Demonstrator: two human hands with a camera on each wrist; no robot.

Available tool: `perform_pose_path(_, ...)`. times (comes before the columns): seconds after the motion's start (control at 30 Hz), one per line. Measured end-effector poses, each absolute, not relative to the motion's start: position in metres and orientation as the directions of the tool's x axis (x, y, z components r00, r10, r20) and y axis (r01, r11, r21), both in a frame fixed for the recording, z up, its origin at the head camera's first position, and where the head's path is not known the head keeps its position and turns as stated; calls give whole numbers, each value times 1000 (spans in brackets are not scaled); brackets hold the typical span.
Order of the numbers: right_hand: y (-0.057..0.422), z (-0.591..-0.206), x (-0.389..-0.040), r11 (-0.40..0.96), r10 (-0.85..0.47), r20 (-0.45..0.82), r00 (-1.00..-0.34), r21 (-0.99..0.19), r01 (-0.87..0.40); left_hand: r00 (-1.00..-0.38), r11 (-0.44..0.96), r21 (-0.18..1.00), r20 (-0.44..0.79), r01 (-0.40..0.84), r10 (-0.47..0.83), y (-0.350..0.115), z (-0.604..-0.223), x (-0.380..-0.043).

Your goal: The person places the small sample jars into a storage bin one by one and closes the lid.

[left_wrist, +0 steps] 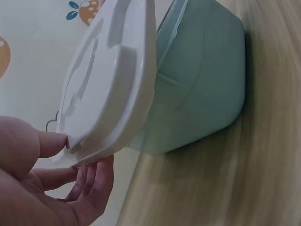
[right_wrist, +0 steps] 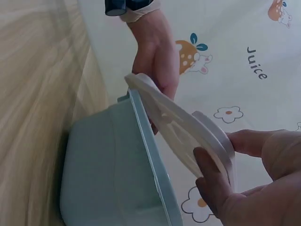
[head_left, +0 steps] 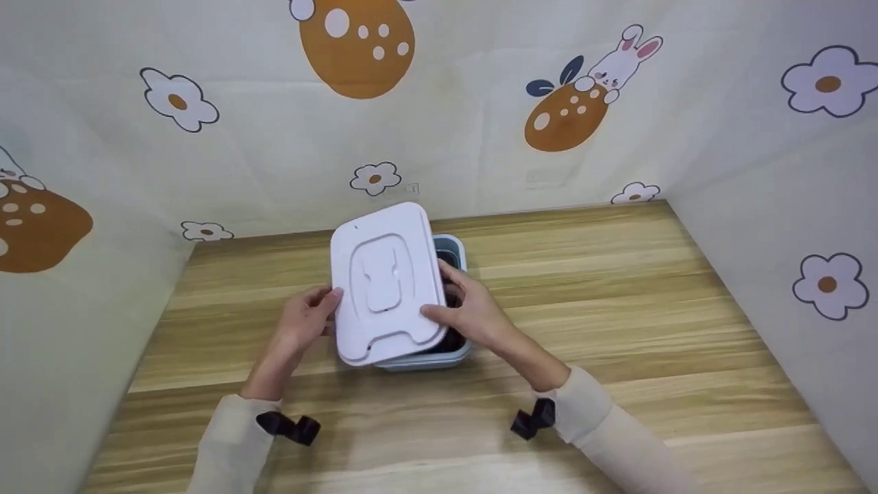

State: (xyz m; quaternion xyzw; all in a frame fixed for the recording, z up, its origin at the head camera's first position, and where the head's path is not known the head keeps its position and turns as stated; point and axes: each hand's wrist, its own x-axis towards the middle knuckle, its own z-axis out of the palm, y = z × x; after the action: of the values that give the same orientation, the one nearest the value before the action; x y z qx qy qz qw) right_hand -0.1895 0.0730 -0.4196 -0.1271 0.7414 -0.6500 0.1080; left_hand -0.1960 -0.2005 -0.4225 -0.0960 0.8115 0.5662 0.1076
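A white plastic lid (head_left: 384, 274) with a raised pattern lies tilted and turned over a blue-green plastic box (head_left: 446, 358), leaving the box's right side uncovered. Something dark shows inside, too hidden to make out. My left hand (head_left: 309, 319) pinches the lid's left edge, thumb on top and fingers beneath, as the left wrist view shows. At the right edge my right hand (head_left: 473, 309) holds the lid (right_wrist: 188, 127) between thumb and fingers. The box (left_wrist: 202, 80) stands upright on the table.
A wood-grain table (head_left: 617, 315) bears the box near its far side. Pale cloth walls (head_left: 466, 123) printed with flowers, oranges and rabbits rise at the back, left and right. A black device (head_left: 295, 429) is strapped at each wrist, over cream sleeves.
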Motion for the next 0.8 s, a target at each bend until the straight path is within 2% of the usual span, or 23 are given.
perform_pose_path(0.33, 91, -433, -190, 425, -228, 62, -972, -891, -156, -967, 453, 860, -254, -235, -18, -179, -411, -211)
perform_pose_path(0.6, 103, -451, -191, 377, -212, 51, -976, -917, -130, -983, 512, 842, -180, -168, -27, -160, -426, -212)
perform_pose_path(0.8, 105, -458, -189, 393, -183, 9, -983, -916, -82, -989, 557, 818, -139, -140, -45, -155, -433, -212)
